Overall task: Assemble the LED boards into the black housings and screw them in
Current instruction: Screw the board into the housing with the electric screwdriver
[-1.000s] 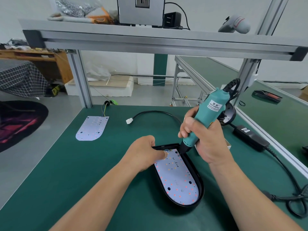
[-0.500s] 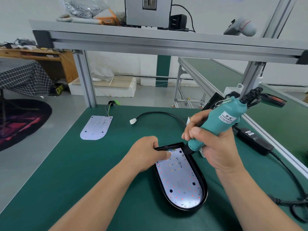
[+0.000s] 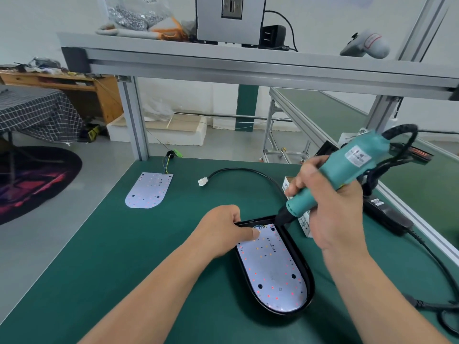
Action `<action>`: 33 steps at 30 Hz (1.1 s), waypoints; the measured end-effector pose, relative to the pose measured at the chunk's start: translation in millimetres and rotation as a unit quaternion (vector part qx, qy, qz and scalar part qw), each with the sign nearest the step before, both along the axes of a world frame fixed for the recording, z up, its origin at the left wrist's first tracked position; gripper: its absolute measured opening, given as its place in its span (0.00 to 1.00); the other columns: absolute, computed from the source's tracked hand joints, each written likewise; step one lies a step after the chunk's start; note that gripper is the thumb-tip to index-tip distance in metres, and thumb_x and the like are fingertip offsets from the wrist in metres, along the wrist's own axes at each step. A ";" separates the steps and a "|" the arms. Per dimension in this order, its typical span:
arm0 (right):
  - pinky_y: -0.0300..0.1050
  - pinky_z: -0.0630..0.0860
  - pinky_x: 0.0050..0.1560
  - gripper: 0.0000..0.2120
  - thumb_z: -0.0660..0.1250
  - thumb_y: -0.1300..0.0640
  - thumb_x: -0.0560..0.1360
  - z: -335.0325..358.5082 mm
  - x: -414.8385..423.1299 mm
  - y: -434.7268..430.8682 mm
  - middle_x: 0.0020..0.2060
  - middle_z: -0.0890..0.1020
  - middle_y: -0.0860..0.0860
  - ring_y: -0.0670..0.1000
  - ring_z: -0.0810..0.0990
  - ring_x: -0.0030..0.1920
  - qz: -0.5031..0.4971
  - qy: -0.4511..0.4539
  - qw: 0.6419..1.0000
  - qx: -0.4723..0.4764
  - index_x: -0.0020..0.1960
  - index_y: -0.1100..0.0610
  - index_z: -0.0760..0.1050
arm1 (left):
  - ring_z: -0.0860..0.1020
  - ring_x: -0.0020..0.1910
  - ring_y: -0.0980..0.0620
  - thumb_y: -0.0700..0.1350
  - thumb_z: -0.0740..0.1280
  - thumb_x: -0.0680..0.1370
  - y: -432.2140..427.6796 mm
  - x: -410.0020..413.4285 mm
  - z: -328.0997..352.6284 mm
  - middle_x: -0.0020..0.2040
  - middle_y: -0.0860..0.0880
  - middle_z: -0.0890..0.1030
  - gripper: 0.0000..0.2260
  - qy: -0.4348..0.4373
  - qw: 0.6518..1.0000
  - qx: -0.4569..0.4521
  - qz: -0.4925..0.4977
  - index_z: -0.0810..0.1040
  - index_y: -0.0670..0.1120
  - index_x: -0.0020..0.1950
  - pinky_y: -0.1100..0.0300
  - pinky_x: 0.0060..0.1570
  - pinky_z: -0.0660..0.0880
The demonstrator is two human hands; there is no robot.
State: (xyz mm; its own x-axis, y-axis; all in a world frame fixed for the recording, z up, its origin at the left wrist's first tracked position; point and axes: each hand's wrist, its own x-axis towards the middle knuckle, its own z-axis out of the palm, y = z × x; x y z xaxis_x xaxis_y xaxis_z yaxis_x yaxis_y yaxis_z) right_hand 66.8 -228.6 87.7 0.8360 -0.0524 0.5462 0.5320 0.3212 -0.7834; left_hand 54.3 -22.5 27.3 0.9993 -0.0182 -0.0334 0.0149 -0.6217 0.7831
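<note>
A black oval housing (image 3: 307,276) lies on the green mat near the front, with a white LED board (image 3: 270,269) seated inside it. My left hand (image 3: 223,232) rests on the housing's far left end, thumb pressing the board's top corner. My right hand (image 3: 332,212) grips a teal electric screwdriver (image 3: 335,175), tilted, its black tip at the board's far right corner. A second loose LED board (image 3: 149,191) with coloured wires lies flat at the far left of the mat.
A black cable with a white connector (image 3: 203,182) curves across the mat behind the housing. A small white box (image 3: 304,223) sits behind my right hand. A black power adapter (image 3: 385,214) and thick cords lie to the right. Aluminium frame posts and a shelf stand overhead.
The screwdriver has tipped further over to the right, its body lower and more slanted, while the tip stays at the board's far corner. My left hand has held its place.
</note>
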 end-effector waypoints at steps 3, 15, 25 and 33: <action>0.52 0.79 0.44 0.07 0.71 0.56 0.81 3.0 -1.0 -0.4 0.36 0.74 0.53 0.54 0.76 0.36 0.030 0.052 0.991 0.118 0.51 0.57 0.74 | 0.62 0.28 0.53 0.62 0.79 0.68 2.0 0.2 -1.5 0.30 0.56 0.66 0.25 0.002 1.000 -0.004 0.006 0.66 0.50 0.37 0.60 0.26 0.57; 0.45 0.78 0.47 0.05 0.66 0.55 0.82 -9.6 -7.4 -15.0 0.37 0.72 0.49 0.49 0.73 0.37 0.101 0.141 0.954 0.244 0.49 0.55 0.75 | 0.84 0.35 0.49 0.26 0.55 0.83 27.8 0.7 9.2 0.42 0.39 0.83 0.13 0.097 0.838 -0.507 0.177 0.79 0.31 0.57 0.58 0.36 0.84; 0.46 0.79 0.46 0.06 0.66 0.56 0.82 -14.3 -11.6 -7.5 0.36 0.73 0.49 0.49 0.74 0.37 0.117 0.144 0.956 0.228 0.46 0.54 0.78 | 0.76 0.28 0.58 0.49 0.69 0.84 34.1 -0.4 11.3 0.38 0.50 0.85 0.10 0.060 0.845 -0.513 0.142 0.77 0.44 0.50 0.67 0.25 0.72; 0.46 0.79 0.44 0.05 0.66 0.57 0.81 -13.0 -11.4 0.1 0.36 0.73 0.50 0.49 0.74 0.36 0.114 0.147 0.954 0.234 0.47 0.55 0.76 | 0.87 0.43 0.52 0.38 0.61 0.87 35.2 -8.9 15.1 0.55 0.38 0.87 0.10 0.100 0.764 -0.634 0.064 0.77 0.34 0.63 0.64 0.36 0.82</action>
State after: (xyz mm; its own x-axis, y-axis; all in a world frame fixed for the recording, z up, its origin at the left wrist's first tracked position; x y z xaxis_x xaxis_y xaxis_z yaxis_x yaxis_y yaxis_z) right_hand 55.4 -228.6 74.7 0.9681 -0.0321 0.2485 0.1866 0.7541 -0.6297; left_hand 45.4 12.6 42.4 0.9727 -0.0659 -0.2226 0.2109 0.6513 0.7289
